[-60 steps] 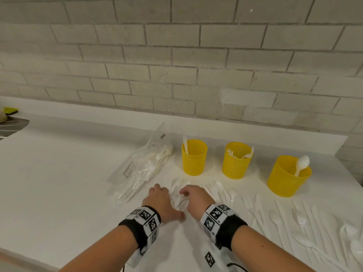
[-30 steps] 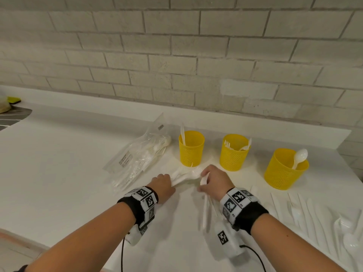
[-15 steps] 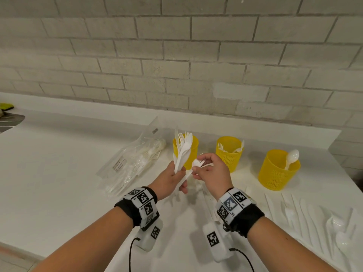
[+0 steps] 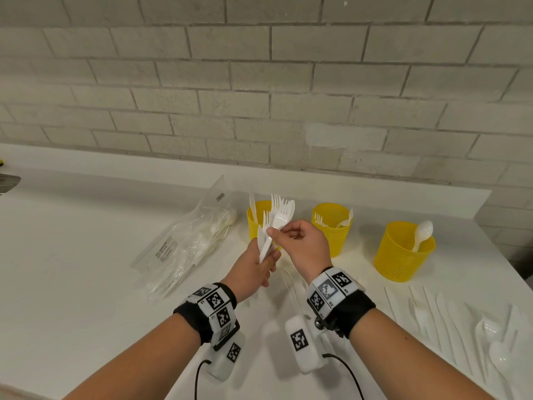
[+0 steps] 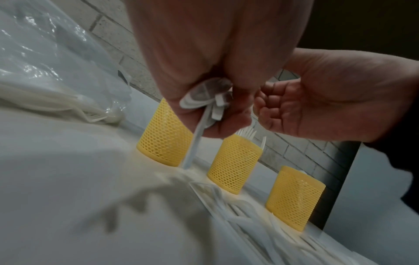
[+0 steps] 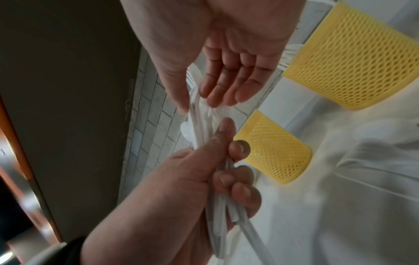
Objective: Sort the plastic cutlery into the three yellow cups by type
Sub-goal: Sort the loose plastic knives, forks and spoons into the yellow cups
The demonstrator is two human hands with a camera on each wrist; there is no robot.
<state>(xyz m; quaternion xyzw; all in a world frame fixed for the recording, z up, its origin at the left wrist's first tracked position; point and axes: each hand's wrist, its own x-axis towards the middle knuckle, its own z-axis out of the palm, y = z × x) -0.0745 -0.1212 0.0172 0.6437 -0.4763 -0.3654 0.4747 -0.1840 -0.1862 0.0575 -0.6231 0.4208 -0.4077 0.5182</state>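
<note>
My left hand [image 4: 264, 262] grips a bundle of white plastic cutlery [image 4: 278, 217] by the handles, fork tines and a spoon bowl pointing up. It is raised in front of the left yellow cup [image 4: 253, 226], which holds a knife [image 4: 252, 204]. My right hand [image 4: 274, 233] pinches one fork of the bundle at its neck between thumb and fingers [image 6: 221, 93]. The middle yellow cup [image 4: 331, 229] holds forks, and the right yellow cup [image 4: 401, 252] holds a spoon [image 4: 422, 232]. In the left wrist view the handle ends [image 5: 213, 104] stick out of my fist.
A clear plastic bag [image 4: 184, 246] with more cutlery lies left of the cups. Several loose white knives, forks and spoons [image 4: 461, 327] lie on the white counter [image 4: 72, 269] at the right. A brick wall [image 4: 259, 96] rises close behind the cups.
Both hands gathered cutlery off the counter and lifted it. The left hand now holds the bundle upright, and the right hand has moved in to pinch a fork in it.
</note>
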